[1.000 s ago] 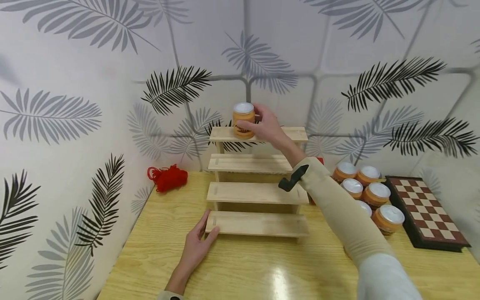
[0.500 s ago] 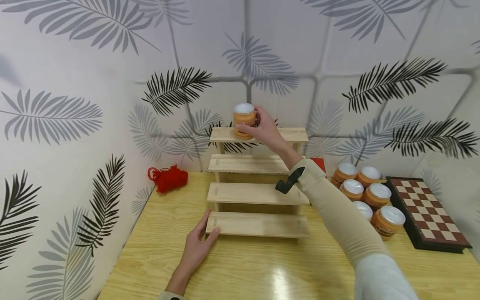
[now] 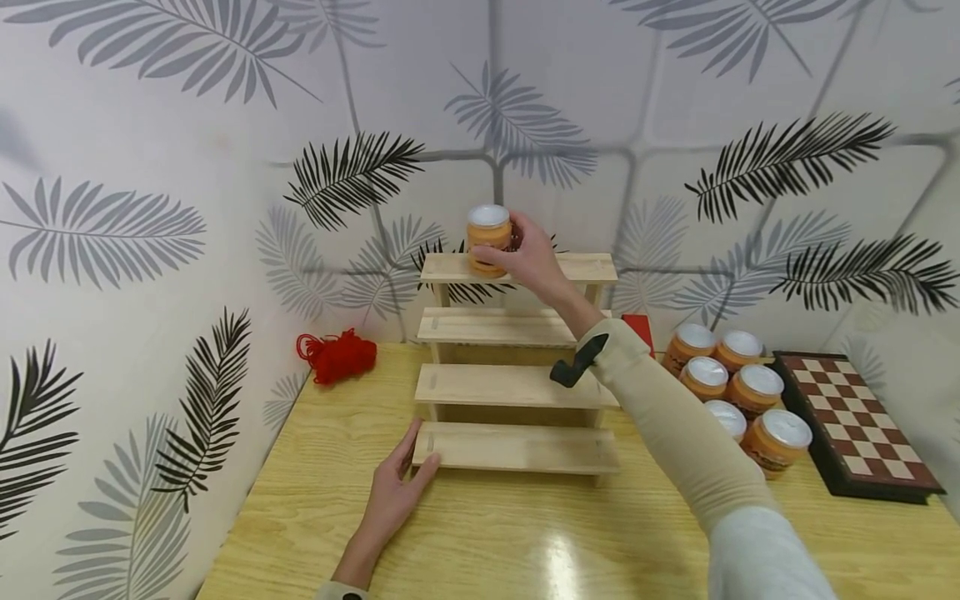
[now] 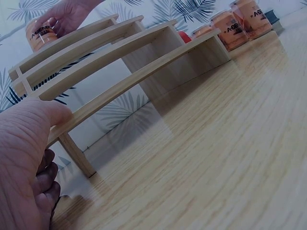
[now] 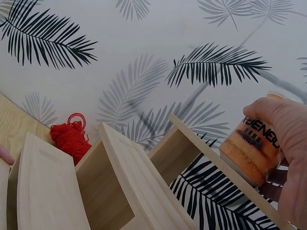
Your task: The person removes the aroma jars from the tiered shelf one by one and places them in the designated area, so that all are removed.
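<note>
A pale wooden tiered shelf [image 3: 517,446] stands on the table against the wall. My right hand [image 3: 534,257] holds an orange jar [image 3: 487,225] with a silvery lid, upright on the left part of the top tier. Thumb and fingers wrap its side. In the right wrist view the jar [image 5: 252,146] shows black lettering, its base at the top board. At the lower left my left hand [image 3: 393,487] grips the left end of the lowest tier. In the left wrist view its thumb [image 4: 60,114] lies over the board, the other fingers curled below.
To the right of the shelf stand several matching orange jars [image 3: 776,446], close together. A chessboard box [image 3: 862,425] lies beyond them. Behind the right forearm shows a red object [image 3: 639,329]. Red yarn [image 3: 341,357] lies at the back left, near the patterned wall.
The right forearm has shifted slightly left, showing more of the red object, and the jar has turned a little in the right hand. My left hand keeps its place.
</note>
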`<state>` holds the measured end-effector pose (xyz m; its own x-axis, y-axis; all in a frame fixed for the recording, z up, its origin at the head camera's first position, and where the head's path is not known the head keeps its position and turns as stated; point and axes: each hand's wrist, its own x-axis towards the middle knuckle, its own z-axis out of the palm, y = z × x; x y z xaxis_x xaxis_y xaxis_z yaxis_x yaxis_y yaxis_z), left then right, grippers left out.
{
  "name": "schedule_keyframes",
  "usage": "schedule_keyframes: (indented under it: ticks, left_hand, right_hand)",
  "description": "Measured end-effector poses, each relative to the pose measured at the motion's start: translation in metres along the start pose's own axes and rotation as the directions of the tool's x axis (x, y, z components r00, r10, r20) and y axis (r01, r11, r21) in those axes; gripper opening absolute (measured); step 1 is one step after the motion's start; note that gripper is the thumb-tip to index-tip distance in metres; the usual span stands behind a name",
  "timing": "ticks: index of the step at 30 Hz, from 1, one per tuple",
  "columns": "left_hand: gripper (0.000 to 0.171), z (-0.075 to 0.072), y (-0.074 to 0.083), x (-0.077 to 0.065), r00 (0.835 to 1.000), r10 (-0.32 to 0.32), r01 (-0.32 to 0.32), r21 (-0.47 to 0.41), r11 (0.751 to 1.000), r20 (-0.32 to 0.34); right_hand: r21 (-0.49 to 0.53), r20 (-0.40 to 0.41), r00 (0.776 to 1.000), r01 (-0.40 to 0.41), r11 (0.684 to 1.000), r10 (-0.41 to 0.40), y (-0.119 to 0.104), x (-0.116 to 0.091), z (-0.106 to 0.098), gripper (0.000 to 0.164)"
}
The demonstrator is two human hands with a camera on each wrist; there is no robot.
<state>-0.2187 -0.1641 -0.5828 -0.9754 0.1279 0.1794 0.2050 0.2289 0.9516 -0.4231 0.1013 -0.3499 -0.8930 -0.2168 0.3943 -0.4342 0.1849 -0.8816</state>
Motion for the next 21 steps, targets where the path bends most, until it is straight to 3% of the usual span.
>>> schedule_keyframes:
  ticks: [12, 21]
  left_hand:
    - [0.074, 0.001, 0.001, 0.000, 1.000, -0.021, 0.021, -0.006, 1.000, 0.007]
    - [0.074, 0.000, 0.001, 0.001, 1.000, -0.022, 0.022, -0.007, 1.000, 0.000]
  right_hand:
    - [0.025, -0.031, 0.999, -0.007, 1.000, 0.008, -0.001, -0.007, -0.002, 0.063]
    - [-0.030, -0.037, 0.999, -0.015, 0.999, 0.014, -0.006, -0.017, -0.013, 0.066]
